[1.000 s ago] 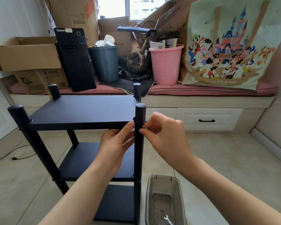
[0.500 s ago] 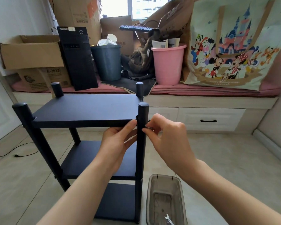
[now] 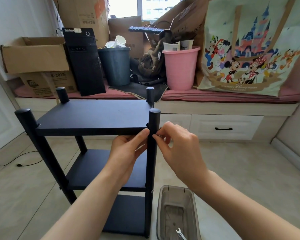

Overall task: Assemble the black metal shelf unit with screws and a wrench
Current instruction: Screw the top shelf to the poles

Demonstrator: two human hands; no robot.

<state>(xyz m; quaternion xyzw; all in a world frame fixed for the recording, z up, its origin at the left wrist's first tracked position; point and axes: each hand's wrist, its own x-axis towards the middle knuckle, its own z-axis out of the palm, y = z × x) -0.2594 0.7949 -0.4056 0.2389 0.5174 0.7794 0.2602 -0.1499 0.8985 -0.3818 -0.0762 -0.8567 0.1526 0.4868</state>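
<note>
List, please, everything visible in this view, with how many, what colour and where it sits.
shelf unit: one, black, three boards on four posts, on the floor in front
plastic tray: one, clear grey, on the floor right of the shelf unit
wrench: one, silver, in the tray
computer tower: one, black, on the bench
bins: two, dark grey and pink, on the bench
cardboard boxes: several, brown, on the bench
keyboard: one, dark, atop the clutter
cartoon bag: one, pale green, bench right
left hand: steadies the near right post
right hand: pinches at that post, item hidden
</note>
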